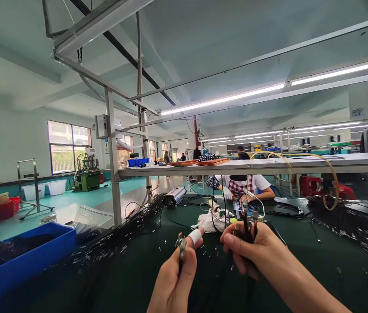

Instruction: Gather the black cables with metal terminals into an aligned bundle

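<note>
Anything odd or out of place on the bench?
Yes, mildly: small shiny bits lie scattered on the dark green tabletop between the left hand and right hand, loose rather than gathered, so they look like stray debris; too small to identify. Nothing looks plainly damaged.

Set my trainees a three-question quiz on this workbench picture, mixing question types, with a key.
1. Which of the wearer's hands bears the white wrap?
2. True or false: the large blue bin stands at the picture's right edge.
3. The right hand holds: a) scissors; b) black leads with metal ends; c) a screwdriver.

Key: 1. The left hand. 2. False; the large blue bin is at the left. 3. b.
</note>
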`<state>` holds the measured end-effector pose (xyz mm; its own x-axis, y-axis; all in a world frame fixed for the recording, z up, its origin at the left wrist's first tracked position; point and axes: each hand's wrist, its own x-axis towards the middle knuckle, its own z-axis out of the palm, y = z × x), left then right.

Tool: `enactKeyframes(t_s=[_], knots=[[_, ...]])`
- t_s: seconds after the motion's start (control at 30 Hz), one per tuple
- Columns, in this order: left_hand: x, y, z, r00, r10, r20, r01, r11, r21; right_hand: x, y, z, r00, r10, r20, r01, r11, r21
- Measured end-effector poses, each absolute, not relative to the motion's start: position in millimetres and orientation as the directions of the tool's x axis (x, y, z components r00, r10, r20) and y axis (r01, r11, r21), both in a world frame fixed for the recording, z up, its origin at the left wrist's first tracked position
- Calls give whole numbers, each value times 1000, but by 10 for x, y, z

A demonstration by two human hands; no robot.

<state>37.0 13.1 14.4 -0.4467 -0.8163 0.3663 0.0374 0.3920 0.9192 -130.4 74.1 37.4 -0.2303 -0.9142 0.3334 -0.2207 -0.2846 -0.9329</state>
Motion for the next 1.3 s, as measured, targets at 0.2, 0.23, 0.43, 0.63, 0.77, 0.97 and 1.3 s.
enactKeyframes(t_s=[0.2,0.23,0.43,0.63,0.77,0.97,1.3], knots=[[147,97,366,-851,-423,311,208,272,940,-1143,802,374,-174,-913,369,-88,-358,-929],[122,80,329,-847,-425,319,212,282,936,-1141,817,362,-203,-904,376,-98,-364,-926],[60,40,117,-733,-549,401,140,456,879,-1158,832,215,-279,-880,384,-123,-363,-924],[6,112,125,-766,-549,334,322,123,939,-1197,739,27,-233,-854,465,-458,-325,-827],[40,89,44,-882,-433,188,193,32,981,-1319,800,75,-157,-885,437,-391,-351,-851],[31,85,-20,-918,-351,184,195,5,981,-1229,972,603,-166,-878,448,-334,-378,-864],[208,212,398,-922,-360,143,197,-120,973,-1072,1012,771,76,-901,427,-632,-375,-678]])
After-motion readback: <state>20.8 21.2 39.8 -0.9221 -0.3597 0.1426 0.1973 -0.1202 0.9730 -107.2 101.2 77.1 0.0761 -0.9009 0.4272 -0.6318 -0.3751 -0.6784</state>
